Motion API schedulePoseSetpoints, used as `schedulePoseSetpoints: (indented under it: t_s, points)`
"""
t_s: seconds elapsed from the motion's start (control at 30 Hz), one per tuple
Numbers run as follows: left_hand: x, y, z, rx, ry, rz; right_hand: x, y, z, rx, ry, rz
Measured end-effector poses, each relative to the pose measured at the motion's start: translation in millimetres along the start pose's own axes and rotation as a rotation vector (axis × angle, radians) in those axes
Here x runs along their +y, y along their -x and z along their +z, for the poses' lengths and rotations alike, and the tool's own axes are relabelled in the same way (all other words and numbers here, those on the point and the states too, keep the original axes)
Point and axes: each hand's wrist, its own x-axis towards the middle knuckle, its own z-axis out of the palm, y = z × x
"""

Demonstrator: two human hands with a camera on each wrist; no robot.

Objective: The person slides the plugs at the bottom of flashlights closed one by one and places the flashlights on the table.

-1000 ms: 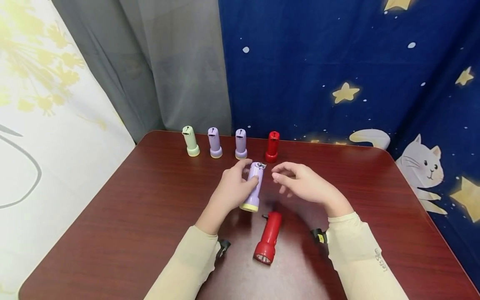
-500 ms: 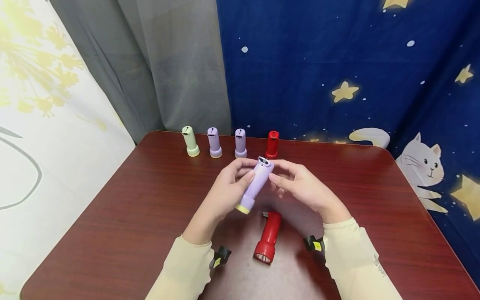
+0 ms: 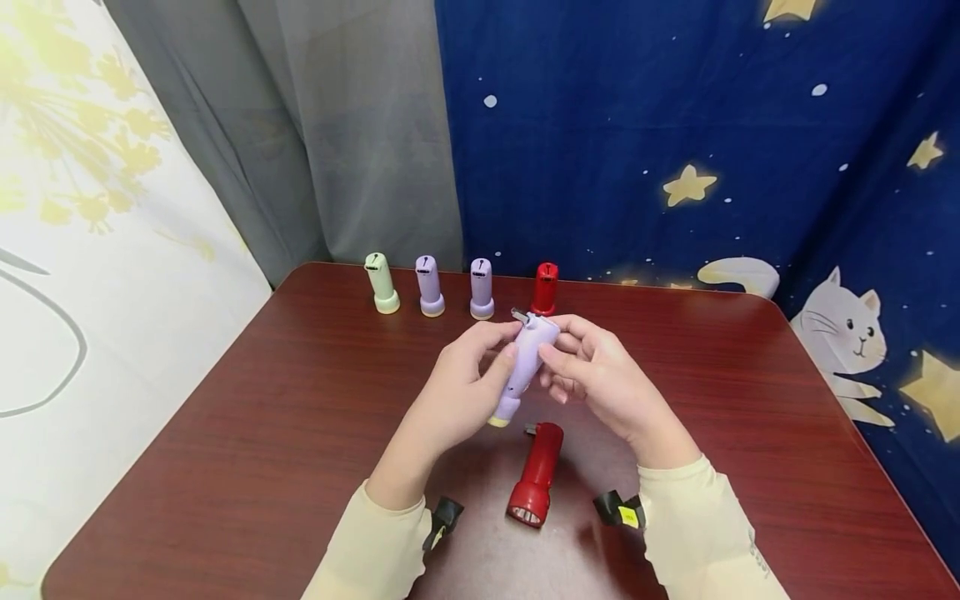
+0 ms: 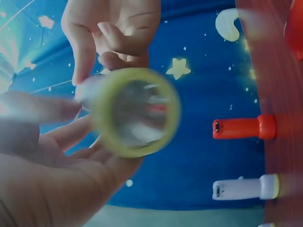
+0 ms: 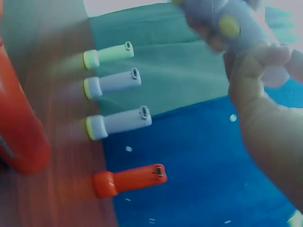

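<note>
"What do the hands have?"

"The left hand (image 3: 465, 379) has thumb and fingers curled round a purple flashlight (image 3: 529, 354), with little gap left between them. The right hand (image 3: 600, 375) pinches the same body nearer its top."

"How does it sit in the grip?"

"Tilted, held up above the table (image 3: 300, 392). Metal prongs (image 3: 519, 315) stick out at the upper end, just beyond the fingertips. The yellow rim (image 4: 172, 113) is at the low end, toward the person, and a yellow button (image 5: 229, 26) shows on the body."

"And the right fingers behind it?"

"Hard to say; the body covers some of them and the wrist views are blurred, so how firmly they press can't be told."

"What is near the grip?"

"Just below it, on the person's side, a red flashlight (image 3: 537, 475) lies on the table, lens toward the person. Beyond the grip, a second red flashlight (image 3: 546, 288) stands head down."

"Farther out?"

"Beyond and to the left of the grip, two more purple flashlights (image 3: 482, 288) (image 3: 430, 286) stand in the same row, then a pale green flashlight (image 3: 382, 283) at the far left. Behind them all hang a grey curtain (image 3: 375, 125) and a blue starry curtain (image 3: 585, 125)."
</note>
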Motion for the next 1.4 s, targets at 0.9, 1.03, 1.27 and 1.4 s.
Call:
schedulePoseSetpoints:
  t_s: [0.9, 1.03, 1.27, 1.4]
  points:
    - [6.7, 7.5, 13.0, 0.155, -0.419, 0.193, -3, 11.9, 42, 0.351, 0.447, -0.098]
    - [4.2, 6.3, 12.6, 0.153, -0.392, 0.209, -6, 14.0, 46, 0.372, 0.418, -0.117]
    - [5.7, 3.5, 14.7, 0.117, -0.355, 0.175, -10, 14.8, 44, 0.411, 0.407, -0.092]
    - [5.7, 4.0, 15.7, 0.101, -0.310, 0.179, -15, 14.3, 40, 0.383, 0.310, -0.014]
